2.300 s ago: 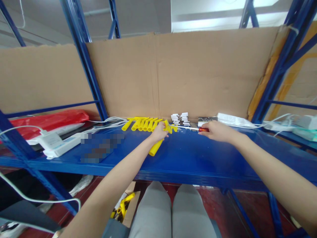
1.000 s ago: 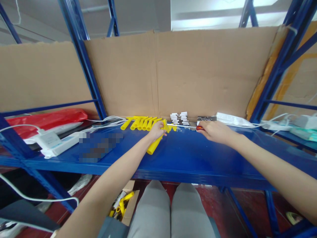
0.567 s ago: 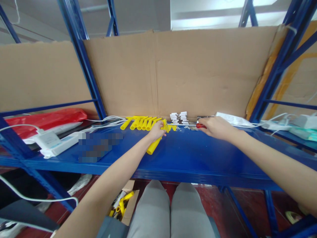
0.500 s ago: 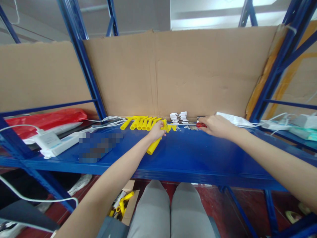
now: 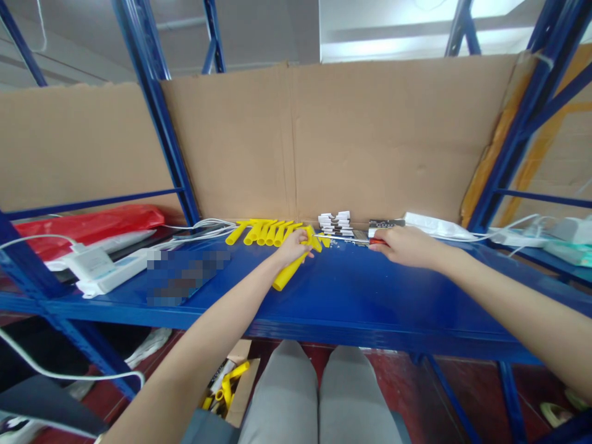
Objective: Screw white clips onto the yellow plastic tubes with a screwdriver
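My left hand [image 5: 293, 248] is closed around a yellow plastic handle [image 5: 287, 276], its hollow tube end toward me and its wider head pointing up and right. In my right hand [image 5: 406, 248] is a screwdriver [image 5: 345, 239] with a red grip. Its metal shaft lies almost level and its tip meets the head of the yellow handle. Just left of my left hand, several similar yellow handles [image 5: 261, 234] lie in a row. Small yellow pieces [image 5: 326, 242] and tiny bits lie behind the shaft, partly hidden by it.
A stack of white-and-dark pieces [image 5: 335, 223] stands against the cardboard back panel [image 5: 370, 142]. Behind my right hand are a dark packet [image 5: 385, 224] and a white bag [image 5: 435, 226]. A white power strip [image 5: 115, 271] sits left on the blue shelf [image 5: 370, 296]. Below, a box [image 5: 245, 383] holds yellow parts.
The screwdriver and my right hand have shifted slightly right and down, and the shaft now shows more clearly. My left hand keeps hold of the yellow handle. The view has tilted slightly.
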A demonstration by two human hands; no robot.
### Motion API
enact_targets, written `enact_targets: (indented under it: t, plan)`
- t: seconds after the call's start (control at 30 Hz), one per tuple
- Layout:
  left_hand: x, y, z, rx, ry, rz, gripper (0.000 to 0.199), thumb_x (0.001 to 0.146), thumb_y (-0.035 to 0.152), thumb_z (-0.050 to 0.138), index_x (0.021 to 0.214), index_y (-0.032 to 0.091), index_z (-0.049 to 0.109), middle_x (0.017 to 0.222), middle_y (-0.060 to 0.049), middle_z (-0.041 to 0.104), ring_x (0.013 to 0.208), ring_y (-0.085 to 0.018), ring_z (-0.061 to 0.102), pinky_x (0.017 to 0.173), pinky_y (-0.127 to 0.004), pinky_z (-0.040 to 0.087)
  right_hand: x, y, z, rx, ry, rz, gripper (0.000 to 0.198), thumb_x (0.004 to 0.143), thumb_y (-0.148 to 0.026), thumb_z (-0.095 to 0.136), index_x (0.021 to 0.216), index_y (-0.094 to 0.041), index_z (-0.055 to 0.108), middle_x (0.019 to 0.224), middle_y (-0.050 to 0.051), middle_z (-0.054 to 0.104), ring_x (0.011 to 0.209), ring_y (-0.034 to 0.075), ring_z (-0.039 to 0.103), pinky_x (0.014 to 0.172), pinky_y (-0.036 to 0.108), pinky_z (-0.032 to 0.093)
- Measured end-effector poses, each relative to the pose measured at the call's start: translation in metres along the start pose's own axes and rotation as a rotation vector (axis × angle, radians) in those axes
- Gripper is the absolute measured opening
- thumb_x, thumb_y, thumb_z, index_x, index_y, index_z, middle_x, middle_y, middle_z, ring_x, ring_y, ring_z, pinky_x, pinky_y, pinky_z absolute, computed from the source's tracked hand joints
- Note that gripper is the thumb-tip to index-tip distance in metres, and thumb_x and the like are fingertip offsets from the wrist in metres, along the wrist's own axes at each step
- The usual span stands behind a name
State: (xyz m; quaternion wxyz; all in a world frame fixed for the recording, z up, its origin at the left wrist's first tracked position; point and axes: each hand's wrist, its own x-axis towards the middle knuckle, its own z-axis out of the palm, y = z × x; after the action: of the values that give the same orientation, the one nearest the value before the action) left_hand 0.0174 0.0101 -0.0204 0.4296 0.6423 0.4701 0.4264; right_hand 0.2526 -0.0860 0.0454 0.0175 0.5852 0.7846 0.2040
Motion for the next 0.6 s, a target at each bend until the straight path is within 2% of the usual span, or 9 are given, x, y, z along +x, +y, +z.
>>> enact_targets:
  t: [0.13, 0.3, 0.43, 0.6]
  plan:
    - [0.000, 0.000, -0.002, 0.014, -0.024, 0.022, 0.034, 0.074, -0.002, 0.057, 0.103, 0.013, 0.047, 0.132, -0.019, 0.052, 0.049, -0.006, 0.061, 0.033, -0.016, 0.039, 0.004, 0.001, -0.011, 0.030, -0.031, -0.036, 0.036, 0.093, -0.035, 0.038, 0.096, -0.016, 0.069, 0.094, 0.013, 0.072, 0.084, 0.025, 0.068, 0.066, 0.030, 0.043]
    - [0.002, -0.002, -0.005, 0.002, -0.031, 0.029, 0.035, 0.076, 0.000, 0.056, 0.107, 0.011, 0.048, 0.126, -0.019, 0.056, 0.052, -0.008, 0.063, 0.036, -0.017, 0.041, 0.001, -0.009, -0.015, -0.060, -0.006, 0.017, 0.037, 0.094, -0.034, 0.037, 0.100, -0.013, 0.067, 0.094, 0.018, 0.071, 0.088, 0.029, 0.068, 0.071, 0.034, 0.045]
    - [0.004, -0.004, -0.005, -0.007, -0.028, 0.057, 0.035, 0.074, 0.000, 0.057, 0.108, 0.010, 0.051, 0.122, -0.018, 0.059, 0.052, -0.008, 0.063, 0.038, -0.017, 0.042, -0.005, -0.021, -0.013, -0.113, 0.032, 0.032, 0.039, 0.096, -0.033, 0.035, 0.102, -0.009, 0.064, 0.091, 0.022, 0.071, 0.086, 0.031, 0.068, 0.069, 0.035, 0.046]
    - [0.004, -0.003, -0.006, -0.012, -0.020, 0.046, 0.037, 0.074, 0.000, 0.055, 0.110, 0.009, 0.052, 0.127, -0.020, 0.056, 0.052, -0.008, 0.063, 0.036, -0.017, 0.041, -0.009, -0.028, -0.015, -0.181, 0.082, -0.028, 0.036, 0.096, -0.025, 0.033, 0.103, -0.006, 0.062, 0.088, 0.023, 0.071, 0.086, 0.031, 0.069, 0.066, 0.034, 0.046]
